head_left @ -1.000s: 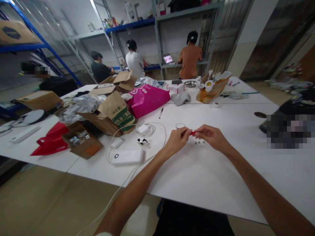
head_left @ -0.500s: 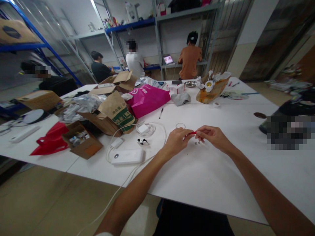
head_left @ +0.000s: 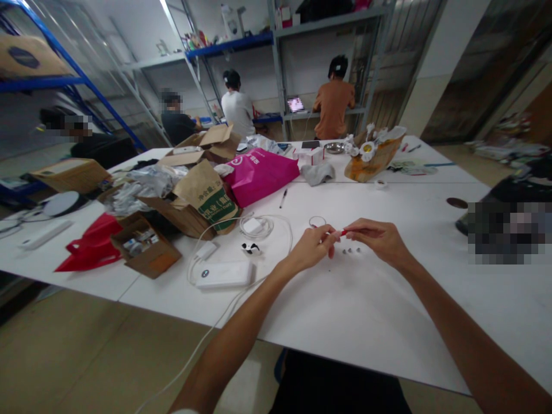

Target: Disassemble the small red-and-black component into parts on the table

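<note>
My left hand (head_left: 314, 247) and my right hand (head_left: 376, 234) meet above the white table, fingertips pinched at a small, slim red piece (head_left: 344, 232). Fingers cover most of it, so its kind cannot be made out. Just below the fingertips lie three tiny grey pieces (head_left: 351, 250) in a row on the tabletop. A thin wire-like ring (head_left: 318, 219) rests right behind my left hand. To the left of that hand are a small black-and-white object (head_left: 250, 248) and a white power bank (head_left: 224, 275).
White cables with a charger (head_left: 253, 226) loop left of my hands. Further left stand an open small carton (head_left: 149, 253), a red bag (head_left: 88, 244), a brown paper bag (head_left: 206, 192) and a magenta bag (head_left: 261, 175). A black pen (head_left: 283, 198) lies beyond. A dark bag (head_left: 509, 207) sits at right.
My fingers have shifted around the red piece, and less of it shows now. My right hand has risen slightly, leaving the grey pieces on the table more visible.
</note>
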`<state>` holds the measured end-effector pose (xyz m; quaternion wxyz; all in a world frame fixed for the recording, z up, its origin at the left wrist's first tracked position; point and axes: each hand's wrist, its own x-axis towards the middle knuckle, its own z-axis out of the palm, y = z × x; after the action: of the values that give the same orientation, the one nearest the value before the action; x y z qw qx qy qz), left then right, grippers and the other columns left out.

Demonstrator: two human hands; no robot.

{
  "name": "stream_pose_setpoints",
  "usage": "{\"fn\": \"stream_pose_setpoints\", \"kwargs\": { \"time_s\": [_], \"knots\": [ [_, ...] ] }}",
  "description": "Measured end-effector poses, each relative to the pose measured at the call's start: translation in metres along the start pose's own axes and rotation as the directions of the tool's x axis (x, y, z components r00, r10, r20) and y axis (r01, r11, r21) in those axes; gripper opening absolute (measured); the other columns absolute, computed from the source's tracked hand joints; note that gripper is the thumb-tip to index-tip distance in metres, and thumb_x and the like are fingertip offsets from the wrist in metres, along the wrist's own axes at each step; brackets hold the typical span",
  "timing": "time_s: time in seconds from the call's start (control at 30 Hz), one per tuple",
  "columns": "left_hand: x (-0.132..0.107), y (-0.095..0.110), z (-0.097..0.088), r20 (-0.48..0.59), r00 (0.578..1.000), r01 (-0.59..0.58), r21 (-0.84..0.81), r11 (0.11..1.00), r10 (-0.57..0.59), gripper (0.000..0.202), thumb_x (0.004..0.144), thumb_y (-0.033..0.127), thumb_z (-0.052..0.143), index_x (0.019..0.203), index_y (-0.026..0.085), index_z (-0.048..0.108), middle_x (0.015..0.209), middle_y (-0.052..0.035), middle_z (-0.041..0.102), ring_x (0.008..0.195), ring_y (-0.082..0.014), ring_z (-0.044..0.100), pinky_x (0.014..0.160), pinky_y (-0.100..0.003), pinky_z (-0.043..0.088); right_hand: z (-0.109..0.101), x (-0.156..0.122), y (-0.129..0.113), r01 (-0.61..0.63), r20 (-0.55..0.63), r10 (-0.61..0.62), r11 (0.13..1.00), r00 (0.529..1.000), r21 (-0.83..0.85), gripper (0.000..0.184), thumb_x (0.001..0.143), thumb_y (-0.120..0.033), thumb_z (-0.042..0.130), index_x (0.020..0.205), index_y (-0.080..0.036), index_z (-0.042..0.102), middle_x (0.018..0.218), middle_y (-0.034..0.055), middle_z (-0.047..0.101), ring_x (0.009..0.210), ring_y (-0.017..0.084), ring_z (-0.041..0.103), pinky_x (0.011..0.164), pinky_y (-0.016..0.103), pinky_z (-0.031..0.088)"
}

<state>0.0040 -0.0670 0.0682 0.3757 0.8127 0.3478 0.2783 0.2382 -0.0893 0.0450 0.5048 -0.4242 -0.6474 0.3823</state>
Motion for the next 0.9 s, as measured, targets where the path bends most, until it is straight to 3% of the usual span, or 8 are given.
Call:
{"fn": "stream_pose_setpoints", "kwargs": {
  "time_s": [0.13,0.3,0.4,0.6,0.73,0.9],
  "knots": [
    [0.001,0.0,-0.005,0.015,1.0,-0.015,-0.01,1.0,0.015,0.051,0.111,0.052,0.048,0.092,0.016,0.079,0.075,-0.0035,0.076,0.075,-0.017,0.066,0.076,-0.028,0.047,-0.002,0.001,0.001,0.015,0.038,-0.015,1.0,0.999,-0.005,0.027,0.085,-0.048,0.088,0.098,-0.024,0.085,0.1,0.0047,0.078,0.094,0.018,0.074,0.087,0.031,0.061],
    [0.002,-0.008,-0.002,-0.099,0.985,-0.134,0.076,0.988,0.142,0.028,0.1,0.045,0.073,0.11,0.021,0.085,0.094,-0.0059,0.078,0.083,-0.0177,0.065,0.077,-0.029,0.05,-0.005,0.001,0.008,-0.039,0.073,0.041,0.999,0.996,-0.026,0.031,0.082,-0.05,0.09,0.098,-0.024,0.085,0.099,0.0048,0.078,0.091,0.017,0.073,0.083,0.03,0.06],
    [0.003,-0.011,0.0,-0.131,0.969,-0.195,0.11,0.975,0.208,0.02,0.1,0.037,0.074,0.106,0.023,0.086,0.092,-0.0068,0.077,0.088,-0.0196,0.067,0.082,-0.032,0.052,-0.005,0.001,0.008,-0.047,0.098,0.051,0.998,0.994,-0.043,0.032,0.084,-0.052,0.088,0.1,-0.025,0.086,0.101,0.0046,0.078,0.093,0.018,0.073,0.084,0.03,0.06],
    [0.003,-0.008,-0.005,-0.055,0.994,-0.089,0.066,0.994,0.093,0.022,0.105,0.031,0.063,0.106,0.02,0.082,0.093,-0.0047,0.081,0.083,-0.0174,0.069,0.079,-0.03,0.051,-0.009,0.003,0.006,-0.029,-0.01,0.028,0.994,1.0,-0.101,0.041,0.084,-0.061,0.085,0.1,-0.023,0.083,0.104,0.0063,0.078,0.097,0.02,0.074,0.091,0.034,0.061],
    [0.004,-0.009,-0.012,-0.065,0.996,-0.063,-0.034,0.997,0.061,0.016,0.103,0.026,0.065,0.108,0.017,0.077,0.094,-0.0052,0.079,0.08,-0.0149,0.069,0.077,-0.028,0.051,-0.02,0.005,0.014,-0.038,-0.104,0.015,0.973,0.994,-0.228,0.048,0.081,-0.065,0.085,0.101,-0.022,0.079,0.103,0.0069,0.077,0.091,0.019,0.073,0.089,0.036,0.061],
    [0.005,-0.015,-0.018,-0.102,0.994,-0.049,-0.223,0.974,0.027,0.034,0.102,0.028,0.065,0.136,0.02,0.067,0.109,-0.0077,0.076,0.078,-0.0134,0.075,0.075,-0.026,0.055,-0.031,0.005,0.019,-0.016,-0.066,-0.013,0.907,0.998,-0.421,0.044,0.09,-0.065,0.075,0.099,-0.022,0.077,0.102,0.0068,0.077,0.089,0.019,0.07,0.086,0.036,0.059]
  ]
}}
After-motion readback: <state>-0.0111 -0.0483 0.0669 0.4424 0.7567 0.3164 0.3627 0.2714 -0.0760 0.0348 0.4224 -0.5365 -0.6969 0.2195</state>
